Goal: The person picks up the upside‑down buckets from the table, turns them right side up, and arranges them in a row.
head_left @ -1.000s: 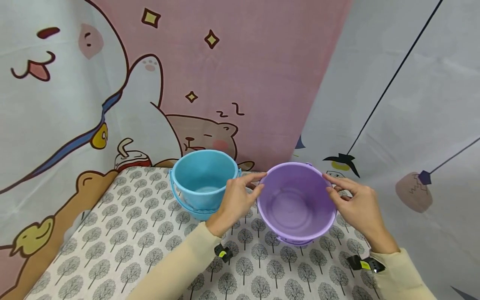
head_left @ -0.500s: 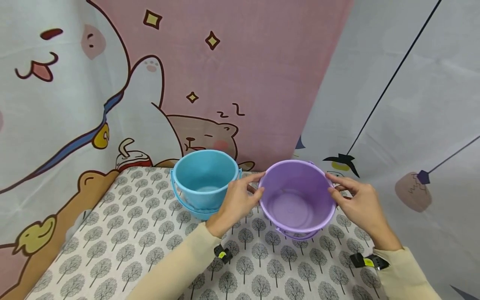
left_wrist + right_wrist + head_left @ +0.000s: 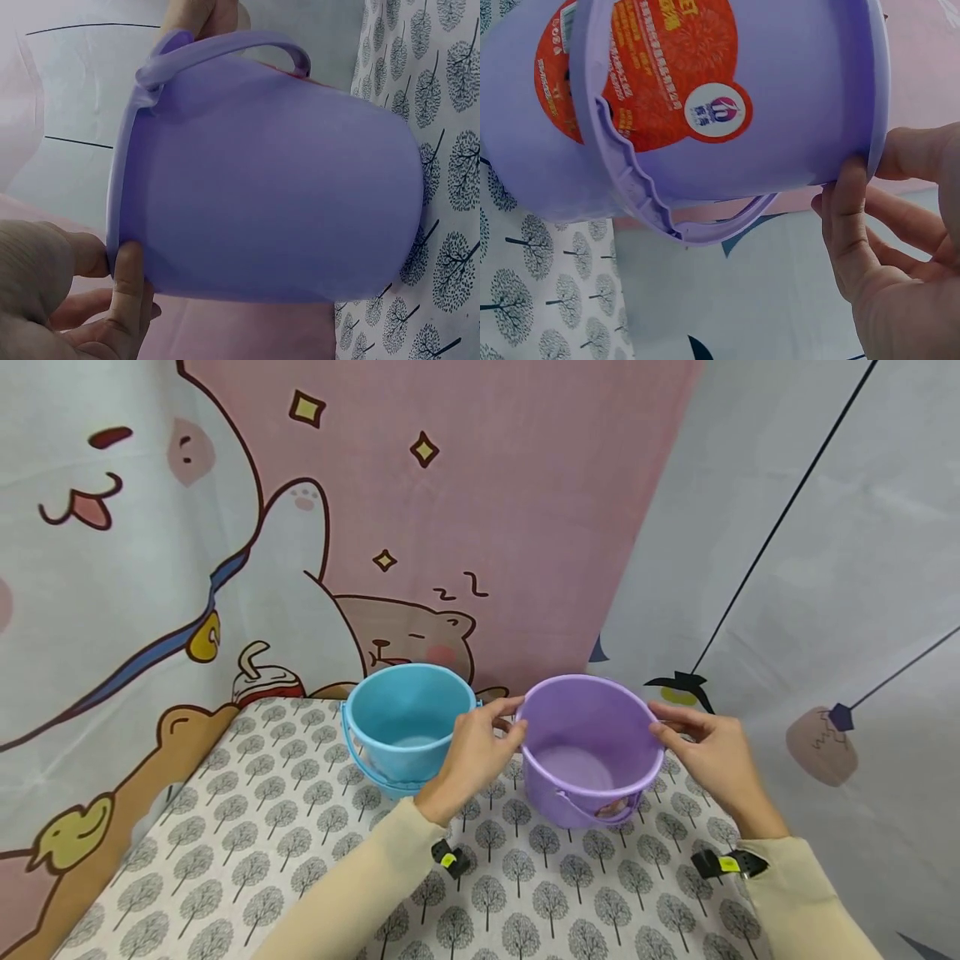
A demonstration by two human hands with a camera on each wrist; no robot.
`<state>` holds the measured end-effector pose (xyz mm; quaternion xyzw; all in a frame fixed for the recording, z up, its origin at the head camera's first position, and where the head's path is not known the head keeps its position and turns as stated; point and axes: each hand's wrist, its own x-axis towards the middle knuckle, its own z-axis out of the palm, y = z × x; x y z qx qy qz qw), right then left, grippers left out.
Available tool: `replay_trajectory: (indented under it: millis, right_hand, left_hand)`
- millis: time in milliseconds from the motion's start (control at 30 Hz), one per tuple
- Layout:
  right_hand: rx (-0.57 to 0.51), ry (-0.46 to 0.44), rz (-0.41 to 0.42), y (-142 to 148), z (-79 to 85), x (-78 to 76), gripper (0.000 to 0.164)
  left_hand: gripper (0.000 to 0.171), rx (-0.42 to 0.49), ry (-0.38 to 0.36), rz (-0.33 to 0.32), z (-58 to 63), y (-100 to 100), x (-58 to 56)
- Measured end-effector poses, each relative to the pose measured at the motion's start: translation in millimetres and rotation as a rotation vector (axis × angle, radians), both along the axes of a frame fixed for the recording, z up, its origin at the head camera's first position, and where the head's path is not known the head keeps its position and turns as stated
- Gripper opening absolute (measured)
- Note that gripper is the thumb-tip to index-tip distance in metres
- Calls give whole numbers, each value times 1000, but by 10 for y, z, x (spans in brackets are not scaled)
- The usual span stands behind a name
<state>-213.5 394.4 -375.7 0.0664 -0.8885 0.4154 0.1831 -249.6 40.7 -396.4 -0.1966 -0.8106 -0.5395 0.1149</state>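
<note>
A purple bucket [image 3: 573, 793] stands nearly upright on the right of the table in the head view, its handle hanging down the front. My left hand [image 3: 477, 752] pinches its rim on the left side, thumb and fingers on either side of the edge, as the left wrist view also shows. On the opposite side my right hand [image 3: 712, 760] pinches the rim the same way. The right wrist view shows a red-orange sticker [image 3: 679, 67] on the bucket's wall, partly behind the handle. A light blue bucket [image 3: 405, 760] stands to the left, partly overlapped by my left hand.
A cloth with grey tree prints [image 3: 300, 860] covers the table. Behind it hangs a pink and white cartoon curtain [image 3: 510, 510], close to the table's far edge. The blue bucket's handle [image 3: 360, 760] hangs down its front left side.
The purple bucket has tipped from leaning toward me to nearly upright, showing more of its front wall. Both hands kept hold of its rim. The blue bucket has stayed put.
</note>
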Motion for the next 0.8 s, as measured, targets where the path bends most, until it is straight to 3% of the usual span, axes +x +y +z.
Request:
replay_trajectory:
  millis: [233,467,800]
  right_hand:
    - [-127,-22,52,19,-129,-136,47]
    - [-220,-25,94,33,-272,-237,49]
    - [-179,-8,98,39,-443,-291,51]
  left_hand:
    - [44,-6,-1,41,-26,50,-19]
    - [47,38,-8,37,-77,97,-26]
    - [51,-35,51,79,-235,175,-88]
